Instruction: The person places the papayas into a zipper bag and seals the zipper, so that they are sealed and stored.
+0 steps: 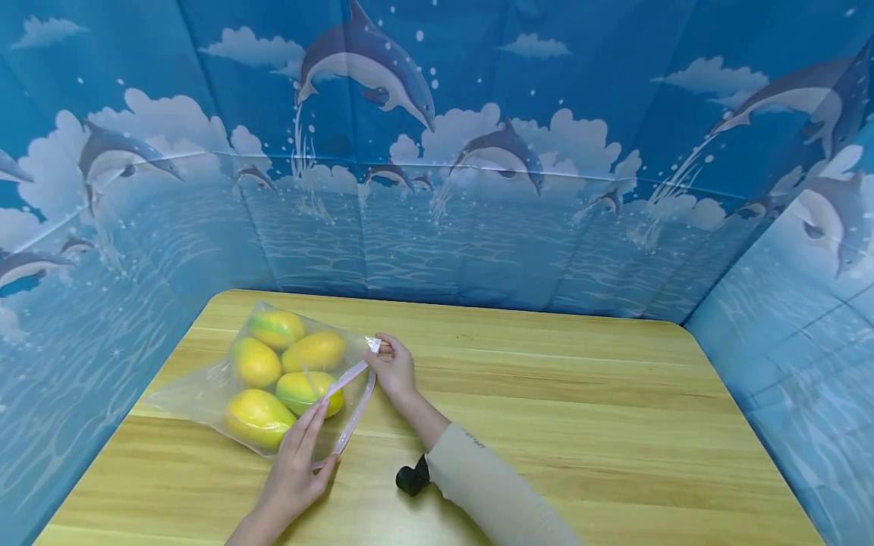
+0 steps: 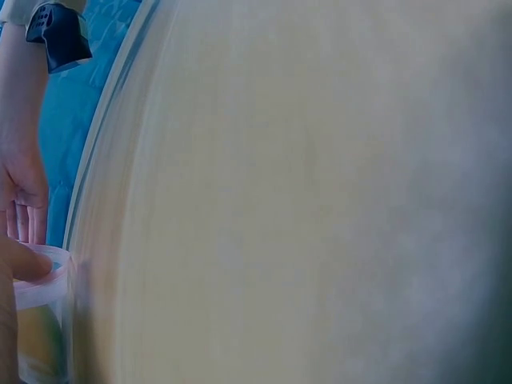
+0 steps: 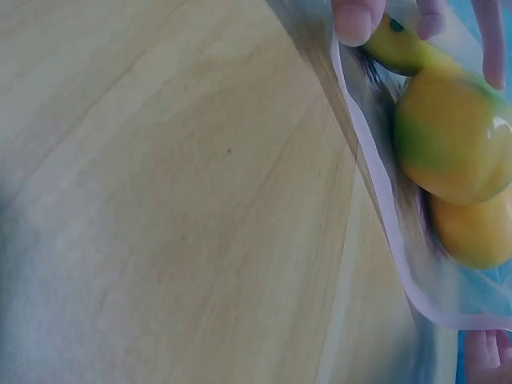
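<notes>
A clear plastic zip bag (image 1: 205,390) with a pinkish strip along its mouth lies on the left part of the table. Inside are several yellow-green mangoes (image 1: 259,418), seen closer in the right wrist view as mangoes (image 3: 452,132). My left hand (image 1: 293,462) grips the near end of the mouth, and its thumb (image 2: 28,264) shows on the rim in the left wrist view. At the far end, beside a white zip slider (image 1: 372,345), my right hand (image 1: 396,371) pinches the bag's edge. Between the two hands the mouth stands parted.
The wooden table (image 1: 580,394) stretches to the right of the bag. Blue dolphin-print sheets (image 1: 478,227) hang along its back and sides. A black wrist device (image 1: 412,479) sits at the right sleeve (image 1: 492,485).
</notes>
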Demonstrator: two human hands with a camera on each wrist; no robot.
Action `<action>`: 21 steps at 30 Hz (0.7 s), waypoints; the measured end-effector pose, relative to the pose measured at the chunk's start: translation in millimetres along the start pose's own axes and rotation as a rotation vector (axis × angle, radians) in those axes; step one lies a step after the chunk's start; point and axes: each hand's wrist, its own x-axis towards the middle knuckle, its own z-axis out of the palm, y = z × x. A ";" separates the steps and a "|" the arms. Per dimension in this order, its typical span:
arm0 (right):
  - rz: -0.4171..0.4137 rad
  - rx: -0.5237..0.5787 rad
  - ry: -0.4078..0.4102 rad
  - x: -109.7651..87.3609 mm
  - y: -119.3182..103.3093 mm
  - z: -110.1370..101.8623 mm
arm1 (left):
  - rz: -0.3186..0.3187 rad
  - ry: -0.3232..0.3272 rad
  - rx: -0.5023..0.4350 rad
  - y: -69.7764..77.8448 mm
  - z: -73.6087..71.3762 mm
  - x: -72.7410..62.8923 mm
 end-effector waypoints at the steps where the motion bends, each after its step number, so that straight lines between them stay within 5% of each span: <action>1: 0.001 -0.004 0.004 -0.6 -0.5 0.4 | -0.005 -0.005 -0.002 0.0 -0.3 -0.1; 14: 0.005 0.013 0.081 -2.2 1.6 3.6 | -0.045 -0.042 0.009 2.2 -1.6 0.4; 21: 0.007 0.009 0.085 4.0 8.6 0.9 | -0.047 0.005 -0.061 3.9 -8.9 16.1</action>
